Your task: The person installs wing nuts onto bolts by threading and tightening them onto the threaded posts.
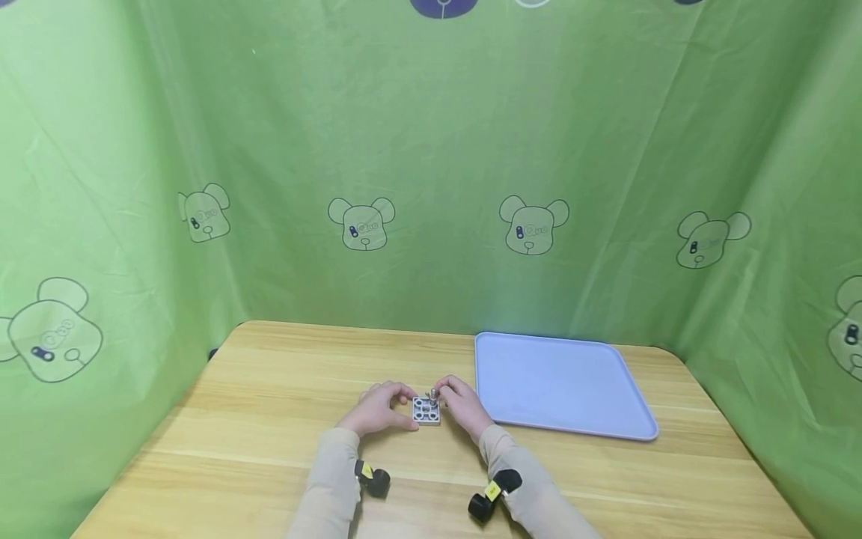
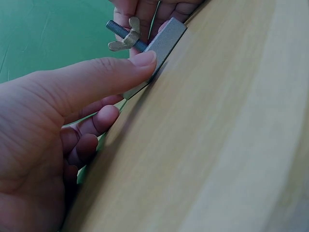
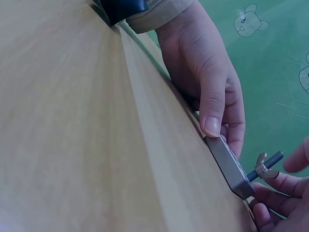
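Note:
A small square grey metal block [image 1: 426, 411] with round recesses in its top lies flat on the table. My left hand [image 1: 378, 410] grips it by two opposite edges, thumb [image 2: 143, 59] on the near side. From one corner of the block a threaded bolt [image 3: 275, 158] stands up, with a brass-coloured wing nut [image 2: 127, 39] partway along it. My right hand [image 1: 462, 405] is at that corner. Its thumb [image 3: 298, 157] is held apart from the bolt, while a fingertip [image 3: 280, 182] is right at the wing nut's lower wing. The other right fingers curl loosely beside the block's corner.
A pale blue tray [image 1: 559, 382] lies at the right back of the wooden table [image 1: 256, 404], just beyond my right hand. Green curtains [image 1: 438, 150] printed with bear heads enclose the table at the back and both sides. Black wrist cameras [image 1: 377, 483] sit on both sleeves.

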Demonstrator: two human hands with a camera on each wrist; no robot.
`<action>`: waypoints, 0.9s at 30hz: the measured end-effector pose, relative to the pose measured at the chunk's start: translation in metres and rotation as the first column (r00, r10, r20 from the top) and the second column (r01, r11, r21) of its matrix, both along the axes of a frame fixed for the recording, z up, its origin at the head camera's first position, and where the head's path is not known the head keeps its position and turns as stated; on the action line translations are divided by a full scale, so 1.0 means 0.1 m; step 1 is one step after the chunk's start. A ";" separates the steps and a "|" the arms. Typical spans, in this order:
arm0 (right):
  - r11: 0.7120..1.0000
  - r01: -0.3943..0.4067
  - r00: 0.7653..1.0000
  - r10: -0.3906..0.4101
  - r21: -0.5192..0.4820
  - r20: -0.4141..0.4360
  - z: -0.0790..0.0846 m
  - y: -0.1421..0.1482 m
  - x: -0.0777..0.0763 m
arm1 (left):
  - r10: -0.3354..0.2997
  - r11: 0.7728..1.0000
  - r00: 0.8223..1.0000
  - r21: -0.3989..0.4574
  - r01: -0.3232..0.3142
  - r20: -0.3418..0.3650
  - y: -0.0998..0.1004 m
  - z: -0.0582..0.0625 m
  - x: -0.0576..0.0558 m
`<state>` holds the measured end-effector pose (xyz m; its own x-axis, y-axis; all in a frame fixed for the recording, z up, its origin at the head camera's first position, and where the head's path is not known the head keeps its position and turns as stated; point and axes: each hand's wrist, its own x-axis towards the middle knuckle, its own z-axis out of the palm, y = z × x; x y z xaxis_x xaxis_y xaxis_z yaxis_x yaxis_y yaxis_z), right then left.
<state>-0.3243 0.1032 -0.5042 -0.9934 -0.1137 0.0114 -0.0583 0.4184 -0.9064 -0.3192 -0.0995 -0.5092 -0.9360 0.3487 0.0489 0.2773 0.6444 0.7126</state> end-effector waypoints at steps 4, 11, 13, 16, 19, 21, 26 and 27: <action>1.000 -0.006 1.000 0.006 -0.005 -0.011 -0.01 0.00 0.00 | 0.004 1.000 1.000 0.007 -0.004 0.006 0.00 -0.01 -0.01; 0.999 -0.042 0.996 0.044 0.031 -0.073 -0.06 0.00 -0.02 | -0.006 1.000 1.000 0.012 0.006 -0.005 0.00 -0.02 -0.02; 0.998 -0.052 0.996 0.054 0.029 -0.077 -0.07 0.00 -0.01 | -0.009 1.000 1.000 0.013 0.009 -0.008 0.00 -0.03 -0.03; 0.998 -0.066 0.995 0.068 0.021 -0.078 -0.07 0.00 -0.01 | -0.012 1.000 1.000 0.011 0.012 -0.012 0.00 -0.03 -0.02; 0.997 -0.071 0.995 0.072 0.021 -0.072 -0.06 0.00 0.00 | -0.011 1.000 1.000 0.009 0.011 -0.011 -0.01 -0.02 -0.02; 0.997 -0.073 0.995 0.075 0.025 -0.073 -0.06 0.00 0.00 | -0.010 1.000 1.000 0.005 0.010 -0.009 -0.01 -0.01 -0.02; 0.997 -0.066 0.995 0.070 0.050 -0.077 -0.07 0.00 -0.01 | -0.010 1.000 1.000 0.001 0.010 -0.013 0.00 -0.01 -0.01; 0.997 -0.060 0.996 0.063 0.048 -0.070 -0.07 0.00 -0.01 | -0.010 1.000 1.000 0.002 0.010 -0.013 0.00 -0.02 -0.02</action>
<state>-0.3251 0.1037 -0.5112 -0.9814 -0.1764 0.0757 -0.1492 0.4532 -0.8788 -0.3208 -0.0999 -0.5108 -0.9316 0.3582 0.0619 0.2932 0.6396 0.7106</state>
